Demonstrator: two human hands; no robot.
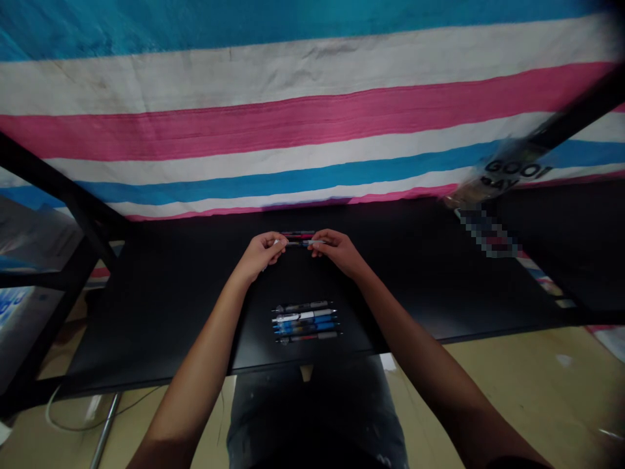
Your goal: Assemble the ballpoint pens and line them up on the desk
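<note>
Slim pen [296,243], pale and dark with a touch of blue, held between two hands

Item: one slim pen, held roughly level just above the black bench [185,286], well beyond the near row; pale at the ends, a thin darker stretch between, a small blue part beside the right hand [336,249]; whether it is whole or drawn apart is hard to say, the fingers covering much of it.
Handling: left hand [263,253], fingers pinched on one end; right hand, fingers pinched on the other.
Adjacent: dark and pink pens [299,233], lying just beyond the hands, partly hidden.
Near row, stacked side by side close to the front edge: dark pen [305,305]; white pen [297,317]; blue pens [305,325]; dark pen with a grey section [310,337].
Backdrop: striped sheet [293,130], blue, white and pink.
</note>
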